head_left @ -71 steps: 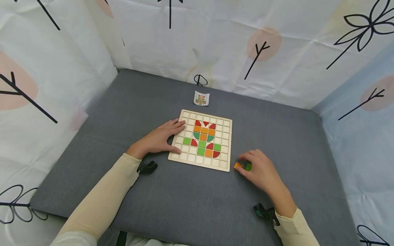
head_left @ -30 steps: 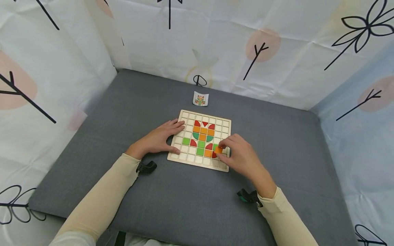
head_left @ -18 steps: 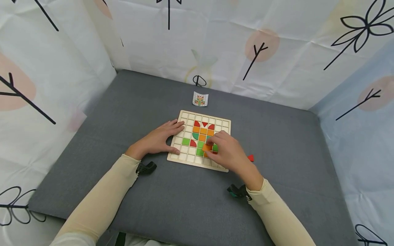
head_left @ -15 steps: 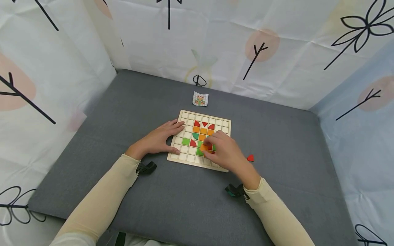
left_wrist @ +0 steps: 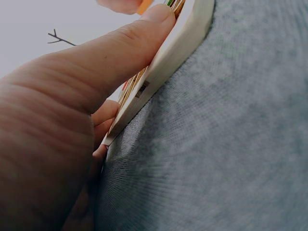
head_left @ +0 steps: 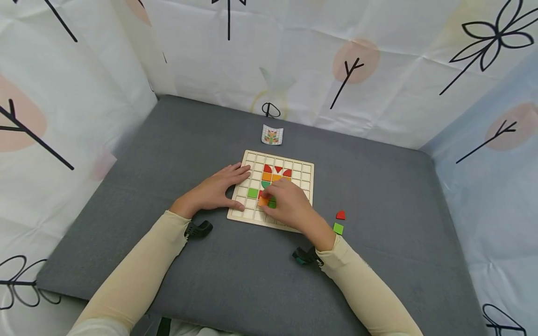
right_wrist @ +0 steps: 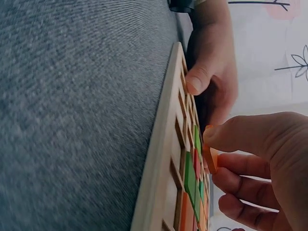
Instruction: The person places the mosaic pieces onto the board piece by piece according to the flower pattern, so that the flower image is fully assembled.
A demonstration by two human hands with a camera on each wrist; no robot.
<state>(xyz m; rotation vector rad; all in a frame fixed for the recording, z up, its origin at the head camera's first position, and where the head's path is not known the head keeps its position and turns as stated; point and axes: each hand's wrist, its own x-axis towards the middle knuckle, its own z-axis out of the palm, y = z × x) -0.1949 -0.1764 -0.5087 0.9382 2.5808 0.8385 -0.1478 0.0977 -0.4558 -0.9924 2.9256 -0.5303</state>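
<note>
My right hand [head_left: 290, 203] pinches an orange square tile [right_wrist: 210, 156] between thumb and fingers, just above the wooden grid board [head_left: 307, 175]. In the right wrist view the tile is tilted, near a red tile and a green tile set in the board. My left hand [head_left: 214, 189] rests on the board's left edge, fingers spread and thumb [left_wrist: 156, 14] on the rim. Red, orange, green and teal tiles sit in the board's middle cells; my right hand hides several of them.
Right of the board, on the grey table [head_left: 391, 210], lie a loose red rounded tile [head_left: 341, 215] and a green square tile [head_left: 338, 228]. Behind the board is a small card [head_left: 272, 135] with a coloured grid picture. Printed fabric walls stand behind and at the sides.
My right hand has picked up the orange tile from the table right of the board and carried it left over the board. The loose red and green tiles are now uncovered. My left hand stays put.
</note>
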